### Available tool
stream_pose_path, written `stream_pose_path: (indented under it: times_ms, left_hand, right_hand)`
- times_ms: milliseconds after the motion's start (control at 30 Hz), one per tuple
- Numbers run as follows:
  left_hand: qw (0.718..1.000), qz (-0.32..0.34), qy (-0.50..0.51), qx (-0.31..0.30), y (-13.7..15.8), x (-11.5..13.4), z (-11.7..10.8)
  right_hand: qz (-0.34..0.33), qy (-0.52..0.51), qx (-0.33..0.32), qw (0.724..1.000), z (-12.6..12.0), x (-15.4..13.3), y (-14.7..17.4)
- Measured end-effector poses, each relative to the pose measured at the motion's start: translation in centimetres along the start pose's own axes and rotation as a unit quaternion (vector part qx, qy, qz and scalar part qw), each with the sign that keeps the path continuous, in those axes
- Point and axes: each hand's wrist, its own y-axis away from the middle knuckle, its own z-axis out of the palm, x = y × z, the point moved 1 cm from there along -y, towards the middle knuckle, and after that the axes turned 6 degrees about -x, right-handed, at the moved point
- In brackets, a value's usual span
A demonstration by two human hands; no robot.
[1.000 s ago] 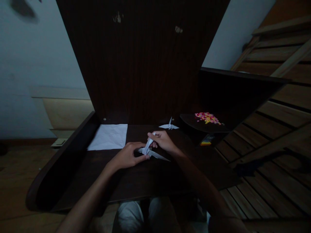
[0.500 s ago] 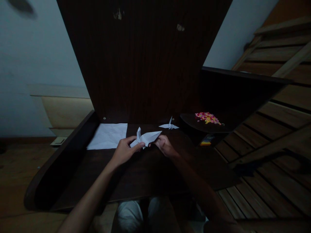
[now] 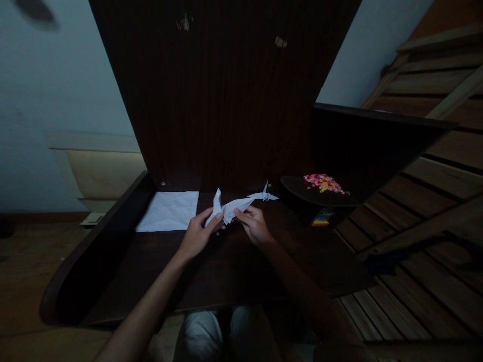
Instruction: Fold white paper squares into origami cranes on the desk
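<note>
Folded white paper bird, held above the desk towards its back edge, left hand and right hand each pinching a side; step in hand, apparently shaping the wings, the next move calling for a light, even pull. Containers: none seen; small pink and yellow pieces loose on a corner shelf. Also: white sheet, back left corner; second paper bird, back edge.

Room over the desktop between the forearms, the held paper bird an obstacle beyond.
</note>
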Motion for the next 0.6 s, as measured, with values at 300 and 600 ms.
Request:
stream_pose_path:
  times_ms: [300, 600]
  left_hand:
    - [0.959, 0.139, -0.219, 0.111, -0.1, -0.3, -0.6]
    - [0.865, 0.253, -0.421, 0.103, 0.2, -0.1, 0.0]
  right_hand:
    - [-0.045, 0.045, 0.022, 0.998, -0.7, -0.3, 0.1]
    - [-0.19, 0.412, 0.019, 0.891, -0.2, -3.6, 0.0]
